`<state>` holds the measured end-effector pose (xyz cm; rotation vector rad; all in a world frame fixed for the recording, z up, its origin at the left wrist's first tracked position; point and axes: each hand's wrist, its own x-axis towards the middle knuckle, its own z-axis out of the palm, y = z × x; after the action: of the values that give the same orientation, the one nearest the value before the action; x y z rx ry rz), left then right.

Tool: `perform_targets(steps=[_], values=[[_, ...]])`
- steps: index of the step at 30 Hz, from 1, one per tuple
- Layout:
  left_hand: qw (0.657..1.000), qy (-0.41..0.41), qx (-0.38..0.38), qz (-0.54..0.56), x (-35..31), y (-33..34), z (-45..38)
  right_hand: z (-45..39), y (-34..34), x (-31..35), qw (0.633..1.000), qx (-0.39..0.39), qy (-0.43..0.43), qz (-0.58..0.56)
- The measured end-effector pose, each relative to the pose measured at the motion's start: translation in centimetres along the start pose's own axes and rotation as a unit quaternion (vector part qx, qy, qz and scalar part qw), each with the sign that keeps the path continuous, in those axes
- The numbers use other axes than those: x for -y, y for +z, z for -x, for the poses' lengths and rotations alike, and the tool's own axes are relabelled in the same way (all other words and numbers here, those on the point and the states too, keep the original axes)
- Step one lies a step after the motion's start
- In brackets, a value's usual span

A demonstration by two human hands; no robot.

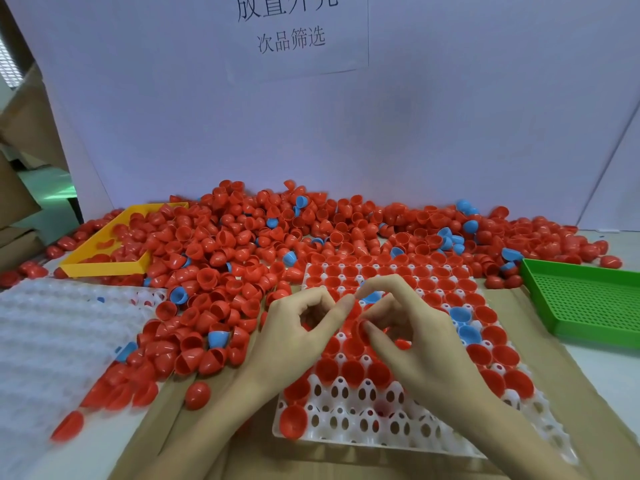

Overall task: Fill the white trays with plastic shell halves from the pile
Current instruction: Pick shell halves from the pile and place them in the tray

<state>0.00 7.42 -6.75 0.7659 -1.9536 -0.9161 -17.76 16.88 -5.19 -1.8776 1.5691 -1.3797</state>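
White tray (398, 431), just nearside of the pile (242, 244): far and middle rows seated with red shells, a few blue. Near rows mostly bare pockets, by my reckoning a quarter left.

Seated shells open upward, axis vertical.

Right hand (415, 330) pinches a red shell half (362, 329) above tray centre. Left hand (298, 327) fingers curled beside it; whether it holds anything, cannot tell.

Second tray (52, 334), left of the first, unfilled.

Your white tray (349, 433) lies flat, mostly filled with red shell halves; the pile (242, 244) spreads behind it.
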Motion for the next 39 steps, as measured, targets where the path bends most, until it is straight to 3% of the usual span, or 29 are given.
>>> perform_targets(steps=[4,8,14,23,39], values=[[0.999,-0.031,-0.022,0.035,0.1,-1.0,-0.6,0.2,0.2,0.2,0.999,0.027,0.033,-0.021],[0.996,-0.054,-0.069,0.032,1.0,-2.1,-1.3,0.8,0.8,1.0,0.991,0.119,0.058,-0.033],[0.994,-0.052,-0.091,0.011,2.4,-2.7,-1.6,1.7,1.7,1.8,0.971,0.227,0.03,0.07],[0.997,-0.032,-0.063,-0.006,2.7,-2.3,-1.5,1.9,1.8,1.8,0.956,0.26,0.009,0.136],[0.997,0.013,-0.053,-0.063,3.5,-2.0,-1.3,2.2,2.2,1.1,0.963,0.24,-0.01,0.117]])
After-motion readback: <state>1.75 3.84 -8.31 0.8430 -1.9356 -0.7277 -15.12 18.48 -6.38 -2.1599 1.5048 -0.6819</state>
